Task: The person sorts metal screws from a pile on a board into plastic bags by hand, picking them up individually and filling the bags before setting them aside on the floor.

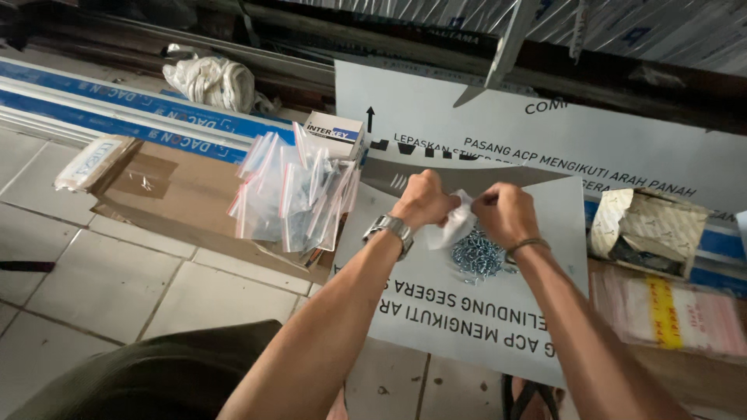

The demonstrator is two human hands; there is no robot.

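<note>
My left hand point(424, 198) and my right hand point(506, 211) are both closed on a small clear plastic bag point(454, 225), held between them above a pile of small silvery screws point(476, 257). The screws lie on a grey printed sheet point(436, 311) spread on the floor. A metal watch point(391, 230) is on my left wrist and a thin band point(526, 246) on my right. What is inside the bag is hidden by my fingers.
A heap of empty zip bags point(292, 194) lies on flat brown cardboard point(167, 190) at the left, with a small white box point(334, 132) behind it. An open torn carton point(646, 229) and a pack of bags point(669, 311) sit at the right. Long blue-and-white profiles point(101, 105) run along the back.
</note>
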